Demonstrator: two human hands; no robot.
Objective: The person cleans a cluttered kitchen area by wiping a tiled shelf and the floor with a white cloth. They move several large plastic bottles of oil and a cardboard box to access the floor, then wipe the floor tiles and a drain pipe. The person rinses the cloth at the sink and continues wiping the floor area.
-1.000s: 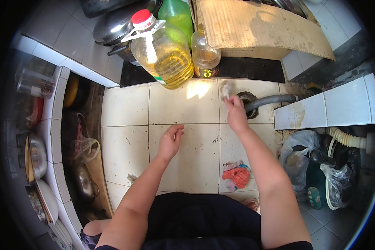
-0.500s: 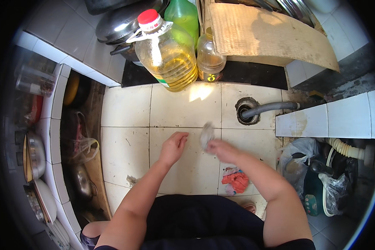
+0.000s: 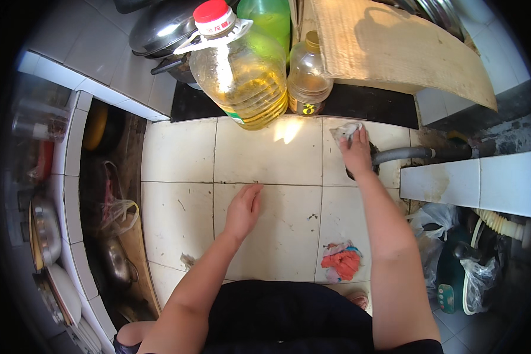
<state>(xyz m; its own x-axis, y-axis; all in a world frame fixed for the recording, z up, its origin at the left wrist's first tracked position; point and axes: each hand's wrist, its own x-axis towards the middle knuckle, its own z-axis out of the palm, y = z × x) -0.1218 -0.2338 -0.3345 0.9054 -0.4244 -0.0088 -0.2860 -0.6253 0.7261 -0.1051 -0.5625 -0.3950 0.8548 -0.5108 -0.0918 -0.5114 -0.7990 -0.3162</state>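
My right hand [image 3: 357, 154] reaches far out to the floor just behind the drain hole [image 3: 350, 174], which it partly covers. Under its fingertips is a crumpled greyish-white rag [image 3: 344, 130], perhaps paper, pressed on the pale tiles [image 3: 265, 153]. My left hand [image 3: 243, 209] is over the middle tiles, fingers loosely extended and lying close together, with nothing visible in it. A crumpled red cloth or wrapper [image 3: 341, 262] with blue and white bits lies on the floor near my right forearm. Dark crumbs [image 3: 312, 217] are scattered on the tile between my arms.
A large oil bottle [image 3: 242, 88] with a red cap, a brown-tinted bottle [image 3: 308, 76] and a cardboard box [image 3: 395, 47] stand at the back. A grey hose [image 3: 404, 154] runs into the drain. Shelves with pans [image 3: 118, 259] line the left; a tiled ledge [image 3: 466, 180] juts in right.
My right hand has moved forward and right with the rag, from the middle tiles to beside the drain. The left hand has barely moved. The view has shifted slightly.
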